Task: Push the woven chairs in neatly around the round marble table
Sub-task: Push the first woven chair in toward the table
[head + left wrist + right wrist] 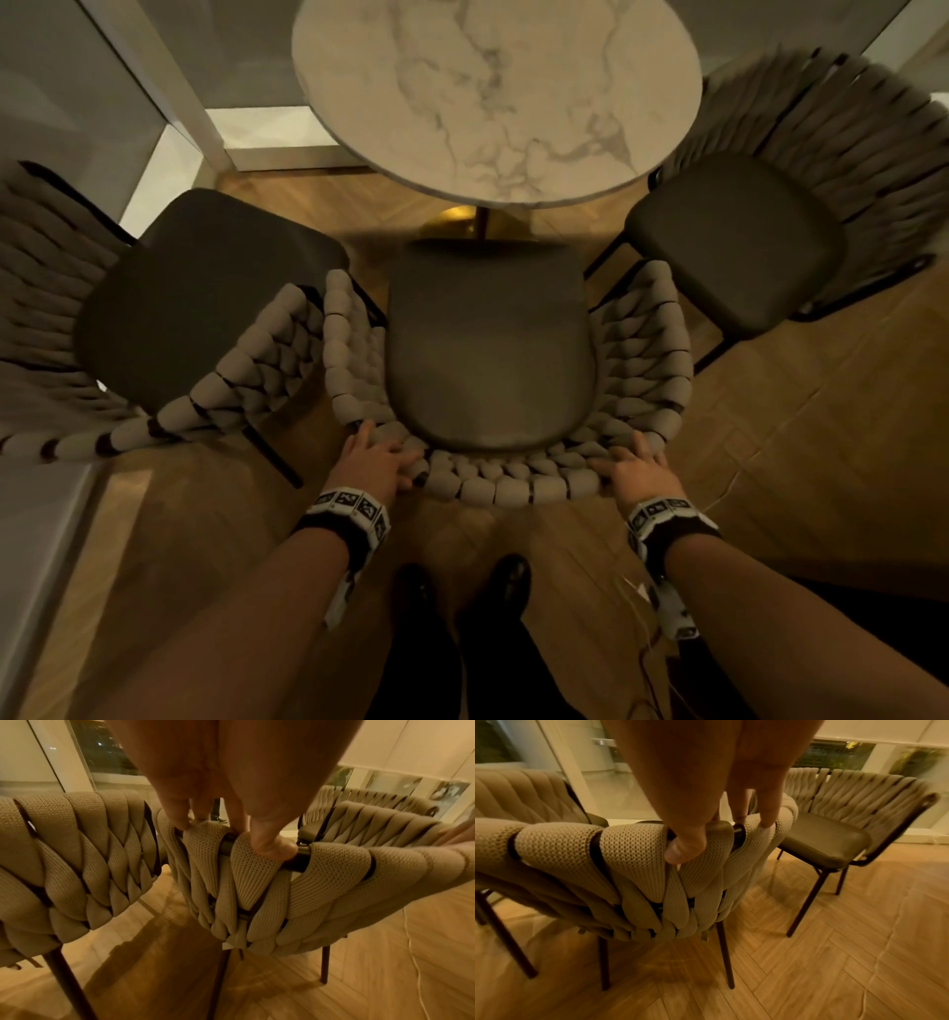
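The round marble table (pixel 493 92) stands ahead of me. A middle woven chair (pixel 493 349) faces it, its dark seat front just short of the table edge. My left hand (pixel 377 460) grips the chair's woven back rail on the left (pixel 231 839), fingers over the top and thumb on the dark tube. My right hand (pixel 634 470) grips the same rail on the right (pixel 706 833), thumb pressed on the outer weave. A left woven chair (pixel 195 308) sits angled beside it, almost touching. A right woven chair (pixel 770 221) stands angled at the table's right.
Wooden herringbone floor (pixel 796 437) lies all around. The table's gold base (pixel 472 221) shows under the top. Glass doors with white frames (pixel 169 103) stand at the back left. A thin white cable (pixel 719 493) trails on the floor by my right arm. My shoes (pixel 462 580) are behind the chair.
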Available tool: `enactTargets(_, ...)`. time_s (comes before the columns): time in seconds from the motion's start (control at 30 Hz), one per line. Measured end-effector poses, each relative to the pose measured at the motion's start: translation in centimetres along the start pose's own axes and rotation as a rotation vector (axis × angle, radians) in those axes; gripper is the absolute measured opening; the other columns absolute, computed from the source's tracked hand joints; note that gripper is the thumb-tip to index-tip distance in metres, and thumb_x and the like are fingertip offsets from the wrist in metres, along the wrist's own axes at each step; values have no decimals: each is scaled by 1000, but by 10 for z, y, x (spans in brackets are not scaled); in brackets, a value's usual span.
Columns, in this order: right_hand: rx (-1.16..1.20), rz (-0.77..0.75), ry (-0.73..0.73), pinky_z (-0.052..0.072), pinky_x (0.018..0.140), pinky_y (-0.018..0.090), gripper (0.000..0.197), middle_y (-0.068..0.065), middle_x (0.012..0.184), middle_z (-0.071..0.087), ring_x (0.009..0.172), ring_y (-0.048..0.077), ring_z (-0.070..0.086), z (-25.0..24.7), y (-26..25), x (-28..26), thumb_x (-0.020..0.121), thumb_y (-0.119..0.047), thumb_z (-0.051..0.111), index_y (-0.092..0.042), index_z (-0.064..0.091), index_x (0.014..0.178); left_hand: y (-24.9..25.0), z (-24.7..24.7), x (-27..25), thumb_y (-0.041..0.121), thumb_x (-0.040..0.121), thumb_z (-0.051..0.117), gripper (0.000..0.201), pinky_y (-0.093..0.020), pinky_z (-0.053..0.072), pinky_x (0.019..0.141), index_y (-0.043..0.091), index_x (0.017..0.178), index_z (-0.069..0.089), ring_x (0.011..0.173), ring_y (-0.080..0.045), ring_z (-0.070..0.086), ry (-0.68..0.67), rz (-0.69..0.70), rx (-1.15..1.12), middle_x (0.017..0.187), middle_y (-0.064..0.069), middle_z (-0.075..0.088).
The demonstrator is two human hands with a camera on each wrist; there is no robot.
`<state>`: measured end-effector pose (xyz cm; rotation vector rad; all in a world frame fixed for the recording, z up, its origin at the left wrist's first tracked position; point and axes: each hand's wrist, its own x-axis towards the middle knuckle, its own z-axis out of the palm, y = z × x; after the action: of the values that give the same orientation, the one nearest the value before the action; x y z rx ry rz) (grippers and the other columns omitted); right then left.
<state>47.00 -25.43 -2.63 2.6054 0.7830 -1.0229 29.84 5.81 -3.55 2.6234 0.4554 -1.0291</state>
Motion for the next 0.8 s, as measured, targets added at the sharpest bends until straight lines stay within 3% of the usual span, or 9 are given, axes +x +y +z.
enactTargets(0.13, -24, -8, 29, 12, 114, 62, 47, -1, 153, 30, 146, 36, -4, -9, 1, 4, 98, -27, 44, -43, 35, 142, 4, -6, 4, 33, 96, 46, 46, -54, 14, 118, 43, 140, 36, 147, -39, -6, 17, -39, -14, 156, 5, 27)
enactTargets(0.23, -66, -29, 36, 11, 112, 66, 47, -1, 151, 33, 146, 35, -1, -16, 3, 10, 98, -29, 43, -43, 35, 142, 7, -13, 8, 31, 96, 45, 48, -55, 8, 118, 41, 142, 35, 147, -37, -11, 12, -84, -43, 158, 6, 20)
enactTargets(0.37, -55, -46, 58, 7, 114, 64, 48, -1, 152, 32, 146, 36, -2, -21, 5, 20, 98, -27, 45, -44, 34, 142, 9, -19, 13, 24, 97, 45, 51, -56, 5, 119, 42, 144, 32, 147, -39, -13, 21, -118, -76, 161, 6, 11)
enactTargets(0.6, -58, -58, 68, 6, 116, 62, 52, -1, 154, 30, 147, 36, -3, -27, 7, 25, 97, -25, 44, -43, 31, 144, 11, -30, 23, 24, 97, 45, 51, -58, 1, 118, 44, 142, 33, 147, -40, -10, 10, -156, -34, 162, 5, 10)
enactTargets(0.8, -70, -68, 6, 14, 114, 62, 48, -2, 150, 37, 144, 33, 8, -34, 8, 24, 95, -37, 48, -44, 35, 140, 18, -20, 20, 28, 97, 44, 52, -53, 10, 120, 38, 146, 28, 147, -41, -9, 36, -199, -36, 162, 0, 7)
